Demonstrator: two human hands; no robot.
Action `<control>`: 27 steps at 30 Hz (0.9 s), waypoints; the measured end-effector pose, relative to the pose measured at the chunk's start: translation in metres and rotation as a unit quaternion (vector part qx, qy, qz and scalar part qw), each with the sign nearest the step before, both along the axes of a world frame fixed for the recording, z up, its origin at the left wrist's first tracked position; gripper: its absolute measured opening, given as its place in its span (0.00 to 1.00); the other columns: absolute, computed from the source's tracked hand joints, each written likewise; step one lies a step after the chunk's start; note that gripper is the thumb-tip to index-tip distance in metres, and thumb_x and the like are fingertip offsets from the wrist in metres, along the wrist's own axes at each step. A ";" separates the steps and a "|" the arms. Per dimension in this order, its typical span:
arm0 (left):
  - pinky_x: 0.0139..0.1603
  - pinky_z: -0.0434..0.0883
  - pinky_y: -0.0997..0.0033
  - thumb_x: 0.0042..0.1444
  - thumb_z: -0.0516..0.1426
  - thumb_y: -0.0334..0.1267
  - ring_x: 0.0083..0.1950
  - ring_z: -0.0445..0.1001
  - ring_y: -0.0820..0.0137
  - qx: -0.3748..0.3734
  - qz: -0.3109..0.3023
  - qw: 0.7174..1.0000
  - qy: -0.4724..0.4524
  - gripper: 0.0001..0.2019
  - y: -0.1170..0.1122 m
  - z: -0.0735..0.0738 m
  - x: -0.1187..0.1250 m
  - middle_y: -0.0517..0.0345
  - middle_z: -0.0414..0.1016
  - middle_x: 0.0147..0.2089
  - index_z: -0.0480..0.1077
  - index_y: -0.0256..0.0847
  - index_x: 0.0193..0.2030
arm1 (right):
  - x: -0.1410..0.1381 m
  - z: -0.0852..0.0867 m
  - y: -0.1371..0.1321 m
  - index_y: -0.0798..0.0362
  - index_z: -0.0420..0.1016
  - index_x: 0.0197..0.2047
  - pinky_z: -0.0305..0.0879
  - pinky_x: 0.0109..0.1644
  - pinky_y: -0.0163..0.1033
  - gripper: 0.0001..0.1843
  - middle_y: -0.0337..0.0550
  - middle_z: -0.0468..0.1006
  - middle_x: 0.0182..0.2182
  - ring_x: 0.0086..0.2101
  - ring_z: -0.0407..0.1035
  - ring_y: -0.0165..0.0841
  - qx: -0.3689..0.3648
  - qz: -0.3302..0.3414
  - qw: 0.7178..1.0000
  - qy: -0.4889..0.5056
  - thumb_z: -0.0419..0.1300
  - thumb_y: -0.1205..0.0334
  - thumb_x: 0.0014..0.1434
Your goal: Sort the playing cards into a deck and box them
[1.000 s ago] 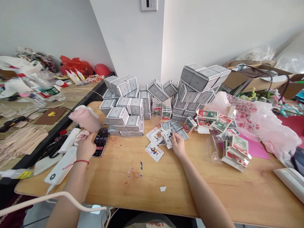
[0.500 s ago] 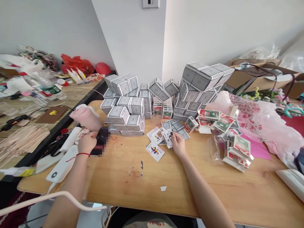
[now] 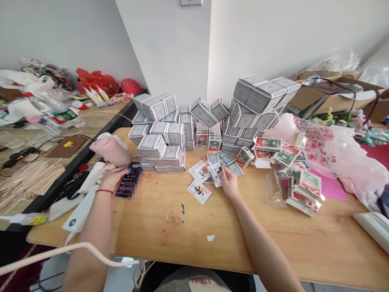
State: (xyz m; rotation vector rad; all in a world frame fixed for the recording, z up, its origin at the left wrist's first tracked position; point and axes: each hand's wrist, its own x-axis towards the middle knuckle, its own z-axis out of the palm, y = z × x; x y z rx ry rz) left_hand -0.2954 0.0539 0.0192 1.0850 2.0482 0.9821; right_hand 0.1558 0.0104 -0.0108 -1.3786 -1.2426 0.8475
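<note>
My left hand [image 3: 112,178] rests at the left edge of a smartphone [image 3: 129,184] lying on the table with its screen lit. Its fingers reach out over the phone's upper left side without gripping it. My right hand [image 3: 228,181] pinches a playing card [image 3: 215,174], a black-and-white joker, between thumb and fingers. Close beside it are a king card [image 3: 201,173] and a coloured joker card [image 3: 199,192], face up. Several cards with grey backs [image 3: 226,159] lie just behind.
Stacked blocks of grey-backed cards [image 3: 152,145] form walls at the back, with more on the right [image 3: 258,97]. Red-green card boxes [image 3: 306,186] and a pink plastic bag [image 3: 334,150] lie right. A rolled pink cloth [image 3: 111,150] and white power bank [image 3: 79,211] sit left.
The phone's screen has lit up from dark. My left hand's fingers have stretched out at the phone's edge. My right hand keeps its card in nearly the same place.
</note>
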 end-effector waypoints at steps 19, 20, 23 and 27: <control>0.53 0.68 0.70 0.33 0.62 0.25 0.55 0.66 0.65 -0.014 -0.046 0.991 -0.122 0.27 -0.025 0.011 -0.002 0.50 0.69 0.53 0.69 0.37 0.45 | 0.000 0.000 0.000 0.54 0.71 0.31 0.54 0.20 0.34 0.22 0.38 0.66 0.16 0.18 0.59 0.30 0.000 0.001 1.000 0.000 0.49 0.44 0.55; 0.52 0.68 0.71 0.34 0.61 0.25 0.55 0.67 0.65 -0.015 -0.047 0.991 -0.123 0.26 -0.025 0.011 -0.001 0.50 0.69 0.54 0.69 0.36 0.45 | 0.000 0.000 0.000 0.54 0.71 0.31 0.54 0.20 0.33 0.22 0.38 0.66 0.16 0.18 0.59 0.30 0.000 0.000 1.000 0.000 0.49 0.44 0.55; 0.49 0.69 0.72 0.40 0.59 0.29 0.50 0.70 0.67 -0.010 -0.028 0.994 -0.106 0.22 -0.025 0.012 0.002 0.49 0.70 0.52 0.69 0.35 0.46 | 0.001 0.000 0.000 0.54 0.71 0.32 0.53 0.19 0.33 0.21 0.37 0.65 0.15 0.17 0.58 0.30 0.001 0.001 1.000 0.002 0.49 0.45 0.55; 0.48 0.69 0.67 0.45 0.57 0.34 0.47 0.71 0.65 0.023 0.047 0.996 0.070 0.19 -0.033 0.020 0.021 0.48 0.73 0.47 0.69 0.34 0.46 | 0.001 0.002 -0.002 0.54 0.71 0.33 0.52 0.17 0.32 0.21 0.36 0.64 0.14 0.16 0.57 0.28 -0.001 0.007 1.000 0.014 0.49 0.45 0.55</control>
